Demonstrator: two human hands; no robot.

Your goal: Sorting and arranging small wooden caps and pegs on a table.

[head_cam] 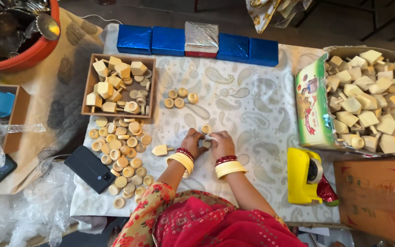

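White paisley cloth (261,105) covers the work table, and right in the middle of it both hands meet over a small round wooden ring (207,143). Left hand (192,140) comes in with the forearm angled up from the lap, fingers curled and pinching at the ring's left side. Right hand (221,142) mirrors it, fingers bent down and closed on the ring from the right, with a bit of something white between the fingertips, too small to make out. So both hands are gripping that one ring, knuckles up, wrists loaded with cream and red bangles (228,167).

Another wooden ring (206,129) sits just above the hands, and a small cluster of rings (180,97) lies further up the cloth. A pale wooden block with a peg (160,150) lies just left of the left hand. Beyond that is a loose heap of wooden rings (120,155), smooth and light tan, and a brown tray (119,85) with more blocks and rings. A black phone (90,169) lies by the heap.

Off to the right: a yellow tape dispenser (303,176) and a cardboard box (314,107) packed with chunky wooden blocks. Shiny blue boxes (170,40) line the far edge
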